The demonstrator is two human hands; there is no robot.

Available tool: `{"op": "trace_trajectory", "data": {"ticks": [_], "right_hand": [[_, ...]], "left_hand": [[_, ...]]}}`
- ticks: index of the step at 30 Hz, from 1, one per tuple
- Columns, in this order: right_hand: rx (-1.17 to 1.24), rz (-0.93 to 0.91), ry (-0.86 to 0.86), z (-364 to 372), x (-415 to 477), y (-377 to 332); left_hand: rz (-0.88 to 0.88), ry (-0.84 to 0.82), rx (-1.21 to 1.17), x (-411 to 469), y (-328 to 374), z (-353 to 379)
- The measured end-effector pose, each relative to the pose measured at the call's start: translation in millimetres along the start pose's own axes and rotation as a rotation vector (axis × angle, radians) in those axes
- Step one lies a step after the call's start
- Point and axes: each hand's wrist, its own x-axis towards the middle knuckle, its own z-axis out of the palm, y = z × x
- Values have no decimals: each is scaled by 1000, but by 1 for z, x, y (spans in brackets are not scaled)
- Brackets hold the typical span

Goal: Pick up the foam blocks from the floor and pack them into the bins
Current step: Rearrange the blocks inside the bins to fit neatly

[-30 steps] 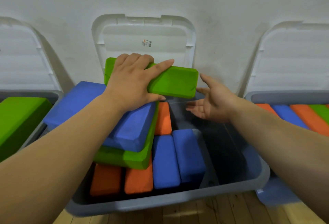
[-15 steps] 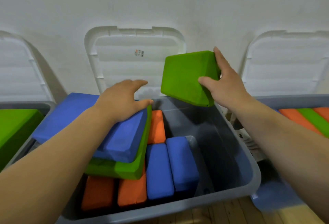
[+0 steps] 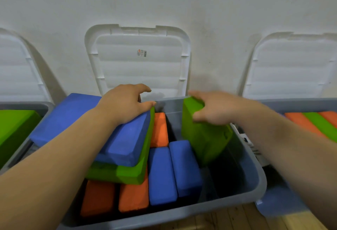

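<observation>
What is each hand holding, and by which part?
Right hand grips the green foam block by its top end, thumb on the near face, fingers over the far side. Left hand holds nothing; it rests on the tilted blue block.

sticker on white lid: unreadable.
</observation>
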Motion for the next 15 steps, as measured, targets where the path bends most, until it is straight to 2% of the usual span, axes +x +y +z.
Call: {"op": "trace_trajectory", "data": {"ticks": [3, 5, 10, 12, 15], "right_hand": [[161, 178, -461, 75, 7, 21], [330, 231, -606, 103, 3, 34], [325, 154, -642, 101, -3, 32], [226, 178, -655, 99, -1, 33], [-41, 99, -465, 82, 4, 20]], "left_hand": [[-15, -9, -2, 1, 1, 1], [-20, -12, -2, 1, 0, 1], [-25, -12, 3, -1, 0, 2], [-21, 42, 13, -2, 2, 1], [-30, 127, 25, -6, 5, -4]]}}
